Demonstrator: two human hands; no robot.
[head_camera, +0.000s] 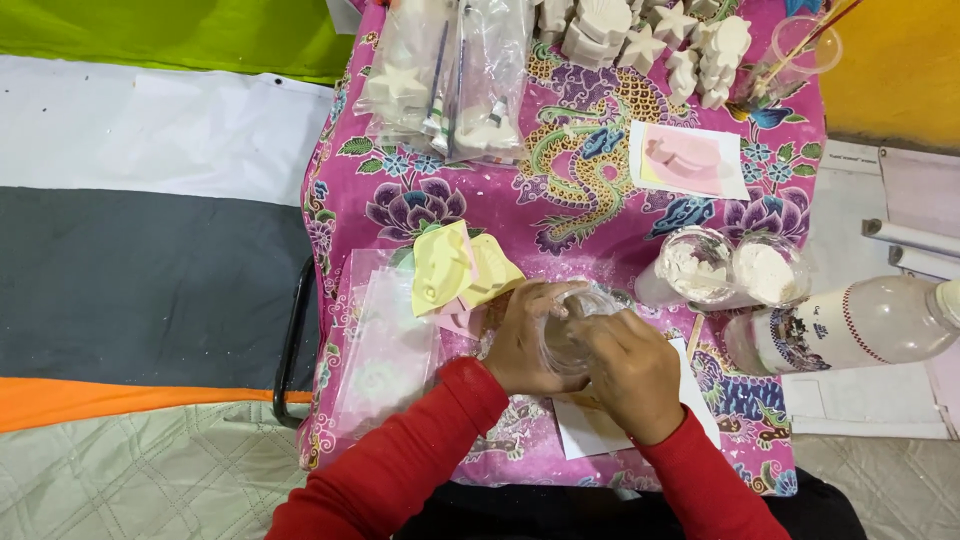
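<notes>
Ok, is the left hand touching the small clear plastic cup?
Touching. The head view shows the left hand wrapped around the small clear plastic cup, its fingers lying on the rim.

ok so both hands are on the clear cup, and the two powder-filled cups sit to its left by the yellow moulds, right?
Not quite. Both hands, left hand and right hand, are on the clear cup, but the two powder-filled cups sit to its right, beside the lying plastic bottle. Only the yellow moulds are to its left. The head view shows this.
</notes>
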